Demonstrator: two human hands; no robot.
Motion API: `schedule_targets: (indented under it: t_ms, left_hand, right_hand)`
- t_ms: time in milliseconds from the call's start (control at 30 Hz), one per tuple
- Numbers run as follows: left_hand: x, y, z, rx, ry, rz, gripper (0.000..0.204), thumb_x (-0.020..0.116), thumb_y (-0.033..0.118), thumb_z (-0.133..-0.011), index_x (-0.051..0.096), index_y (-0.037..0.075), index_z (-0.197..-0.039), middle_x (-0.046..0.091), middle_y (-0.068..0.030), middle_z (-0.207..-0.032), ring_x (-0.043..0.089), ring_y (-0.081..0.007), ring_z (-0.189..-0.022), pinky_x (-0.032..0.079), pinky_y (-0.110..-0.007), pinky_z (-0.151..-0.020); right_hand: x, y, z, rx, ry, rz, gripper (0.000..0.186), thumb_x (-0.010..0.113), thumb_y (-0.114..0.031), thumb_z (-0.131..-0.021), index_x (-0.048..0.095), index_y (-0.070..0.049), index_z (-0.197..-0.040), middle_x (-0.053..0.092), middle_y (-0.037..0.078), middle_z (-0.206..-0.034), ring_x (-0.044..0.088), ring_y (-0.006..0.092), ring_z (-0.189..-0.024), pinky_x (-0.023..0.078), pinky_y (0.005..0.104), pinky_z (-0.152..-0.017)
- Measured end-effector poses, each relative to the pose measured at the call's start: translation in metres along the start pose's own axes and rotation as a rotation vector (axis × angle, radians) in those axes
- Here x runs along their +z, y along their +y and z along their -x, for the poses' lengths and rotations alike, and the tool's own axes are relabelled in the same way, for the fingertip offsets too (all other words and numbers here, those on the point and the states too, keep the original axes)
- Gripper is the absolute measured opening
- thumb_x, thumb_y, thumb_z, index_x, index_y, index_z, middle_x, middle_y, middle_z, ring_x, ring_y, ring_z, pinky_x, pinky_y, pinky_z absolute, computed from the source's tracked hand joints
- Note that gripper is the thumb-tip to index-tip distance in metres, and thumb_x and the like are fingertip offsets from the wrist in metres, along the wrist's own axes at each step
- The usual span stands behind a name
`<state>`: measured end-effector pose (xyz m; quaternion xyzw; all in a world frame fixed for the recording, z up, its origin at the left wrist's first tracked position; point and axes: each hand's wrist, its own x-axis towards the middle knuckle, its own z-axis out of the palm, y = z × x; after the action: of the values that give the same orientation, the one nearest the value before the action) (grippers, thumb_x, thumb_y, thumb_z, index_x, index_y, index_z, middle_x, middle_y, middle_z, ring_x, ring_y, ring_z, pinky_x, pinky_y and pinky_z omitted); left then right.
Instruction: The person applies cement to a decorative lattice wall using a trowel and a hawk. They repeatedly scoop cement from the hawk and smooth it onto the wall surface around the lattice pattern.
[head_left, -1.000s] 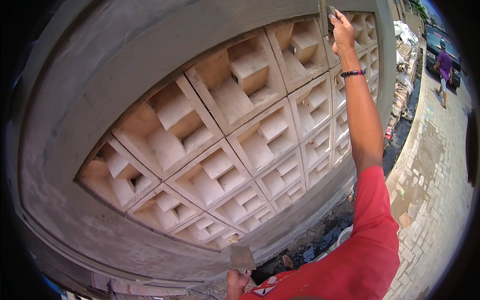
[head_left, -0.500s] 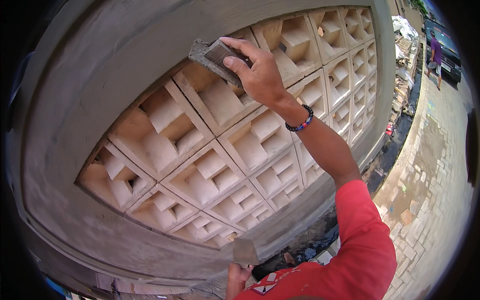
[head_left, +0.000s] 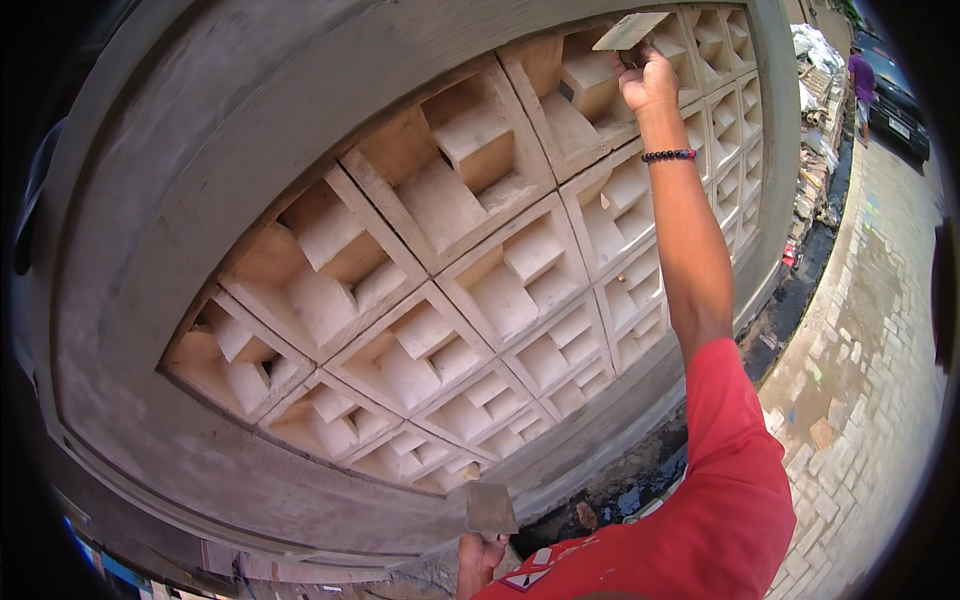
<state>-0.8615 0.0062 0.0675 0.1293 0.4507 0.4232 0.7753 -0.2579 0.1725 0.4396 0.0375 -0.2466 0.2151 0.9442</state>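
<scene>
My right arm reaches up and to the right, and my right hand (head_left: 650,82) is closed round a small flat rectangular plastering float (head_left: 630,31). The float is at the upper edge of a wall panel of pale decorative breeze blocks (head_left: 470,215); whether it touches the blocks I cannot tell. Low in the view, my left hand (head_left: 482,556) grips a trowel with a flat grey rectangular blade (head_left: 491,508), in front of the panel's lower border. The trowel's handle is mostly hidden in the fingers. Smooth grey plaster (head_left: 270,110) frames the blocks.
A narrow dark wet gutter (head_left: 640,480) runs along the wall's foot. Beyond it lies a paved path (head_left: 850,400). Rubble and white sacks (head_left: 815,100) are piled farther along. A person in a purple top (head_left: 861,80) is near a dark parked car (head_left: 898,110).
My right hand has moved right along the panel's upper edge with the float, away from the upper middle blocks. The float has turned. My left hand with the trowel has stayed nearly in place.
</scene>
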Motion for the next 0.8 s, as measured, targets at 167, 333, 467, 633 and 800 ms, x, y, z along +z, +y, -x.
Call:
schedule_targets:
  t_ms: [167, 333, 467, 633, 800]
  left_hand:
    - [0.009, 0.002, 0.005, 0.018, 0.02, 0.01, 0.026, 0.042, 0.027, -0.093, 0.054, 0.012, -0.111, 0.063, -0.0056, -0.097, 0.06, -0.02, -0.077, 0.043, -0.031, -0.053]
    - [-0.024, -0.001, 0.001, 0.043, -0.034, -0.037, 0.024, 0.045, 0.03, -0.091, 0.055, 0.015, -0.108, 0.062, -0.0021, -0.095, 0.058, -0.0177, -0.077, 0.042, -0.03, -0.056]
    - [-0.045, 0.006, 0.004, 0.088, 0.018, 0.0, 0.024, 0.044, 0.029, -0.091, 0.055, 0.014, -0.108, 0.062, -0.0033, -0.096, 0.058, -0.0186, -0.078, 0.042, -0.03, -0.055]
    - [-0.071, 0.016, 0.016, 0.121, 0.12, 0.169, 0.027, 0.037, 0.021, -0.093, 0.055, 0.009, -0.109, 0.063, -0.0087, -0.096, 0.061, -0.0227, -0.077, 0.045, -0.032, -0.053]
    - [-0.109, 0.023, 0.033, 0.171, 0.063, 0.261, 0.027, 0.038, 0.021, -0.092, 0.056, 0.01, -0.108, 0.064, -0.0074, -0.096, 0.062, -0.0222, -0.076, 0.046, -0.031, -0.051]
  right_hand:
    - [0.034, 0.022, 0.03, 0.033, 0.086, 0.024, 0.019, 0.041, -0.009, -0.094, 0.052, -0.005, -0.109, 0.057, 0.009, -0.107, 0.054, 0.0246, -0.1, 0.048, 0.0475, -0.087]
    - [0.08, 0.078, 0.12, 0.061, 0.032, 0.039, 0.018, 0.044, -0.009, -0.094, 0.048, -0.005, -0.111, 0.055, 0.01, -0.106, 0.054, 0.0251, -0.098, 0.051, 0.0466, -0.08]
    - [0.12, 0.112, 0.187, 0.071, -0.035, -0.037, 0.028, 0.046, -0.008, -0.092, 0.039, -0.005, -0.119, 0.051, 0.011, -0.109, 0.054, 0.0253, -0.096, 0.053, 0.0445, -0.073]
    - [0.177, 0.157, 0.275, 0.149, -0.018, -0.122, 0.037, 0.047, -0.009, -0.092, 0.03, -0.006, -0.125, 0.048, 0.013, -0.113, 0.054, 0.0241, -0.095, 0.054, 0.0417, -0.069]
    - [0.237, 0.197, 0.367, 0.305, 0.013, -0.182, 0.039, 0.047, -0.011, -0.093, 0.028, -0.005, -0.126, 0.047, 0.014, -0.115, 0.053, 0.0205, -0.096, 0.054, 0.0372, -0.069]
